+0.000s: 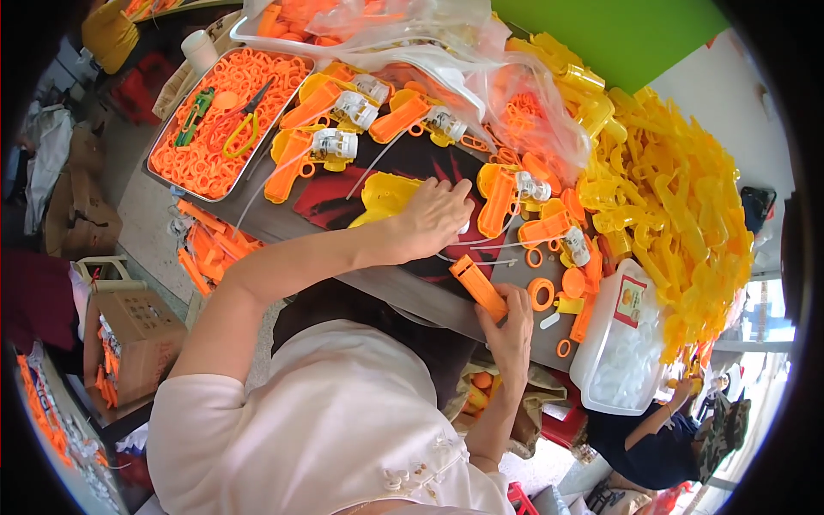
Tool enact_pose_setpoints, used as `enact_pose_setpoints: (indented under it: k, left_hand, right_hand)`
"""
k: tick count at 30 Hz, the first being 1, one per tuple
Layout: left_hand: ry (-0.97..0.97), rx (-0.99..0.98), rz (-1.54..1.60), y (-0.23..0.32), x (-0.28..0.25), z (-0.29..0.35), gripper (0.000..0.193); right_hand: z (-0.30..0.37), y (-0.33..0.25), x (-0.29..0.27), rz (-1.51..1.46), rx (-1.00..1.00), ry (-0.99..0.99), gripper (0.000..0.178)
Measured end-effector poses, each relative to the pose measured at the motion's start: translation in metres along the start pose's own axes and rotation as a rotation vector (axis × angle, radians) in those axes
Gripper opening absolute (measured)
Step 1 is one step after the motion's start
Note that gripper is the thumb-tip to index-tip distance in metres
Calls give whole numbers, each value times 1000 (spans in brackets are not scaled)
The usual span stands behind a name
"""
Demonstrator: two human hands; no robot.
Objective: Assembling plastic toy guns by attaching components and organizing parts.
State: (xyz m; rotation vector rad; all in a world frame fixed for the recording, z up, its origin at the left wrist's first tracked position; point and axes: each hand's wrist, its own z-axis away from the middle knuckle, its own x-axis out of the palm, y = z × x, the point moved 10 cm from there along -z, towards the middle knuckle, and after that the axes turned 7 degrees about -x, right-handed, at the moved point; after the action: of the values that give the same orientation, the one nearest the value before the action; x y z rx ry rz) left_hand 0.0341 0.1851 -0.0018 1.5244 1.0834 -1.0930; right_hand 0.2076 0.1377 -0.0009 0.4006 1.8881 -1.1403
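My left hand [432,216] reaches across the dark red and black mat, fingers curled over the right end of a yellow plastic shell [384,197]. A small white piece [464,228] peeks out below those fingers; my hand hides how it sits in the shell. At the table's near edge, my right hand [510,323] grips a long orange plastic housing [477,287] by its lower end. A thin clear tube [491,261] lies between my two hands. Half-built orange and yellow toy bodies with white-capped clear cylinders [333,144] stand around the mat.
To the left, a metal tray [157,177] holds orange rings, green-handled cutters [196,116] and yellow-and-red-handled pliers [245,129]. Yellow shells [678,189] heap up at right, beside a white tub [601,378]. Orange rings [541,293] lie near my right hand. Another person [652,442] works at lower right.
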Motion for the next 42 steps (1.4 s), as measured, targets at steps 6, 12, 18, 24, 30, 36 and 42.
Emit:
enact_pose_setpoints:
  k: [6, 12, 18, 24, 30, 36, 42]
  left_hand:
    - [63, -70, 513, -26, -29, 16, 40]
    - [352, -210, 1343, -80, -23, 62, 40]
    - [536, 114, 716, -34, -49, 90, 43]
    - [432, 363, 329, 6, -31, 98, 40]
    - [521, 107, 661, -34, -47, 112, 34]
    - [575, -181, 889, -84, -52, 114, 17]
    - [236, -419, 1509, -100, -13, 96, 15]
  right_hand:
    - [1, 20, -4, -405, 165, 3, 36]
    - [-14, 40, 3, -844, 338, 199, 34]
    - [-42, 15, -6, -675, 69, 489, 30]
    - [-52, 3, -6, -667, 116, 414, 20]
    - [-59, 11, -20, -461, 74, 482, 19]
    - [-77, -37, -36, -192, -118, 539, 30]
    - [-103, -53, -31, -201, -166, 427, 40]
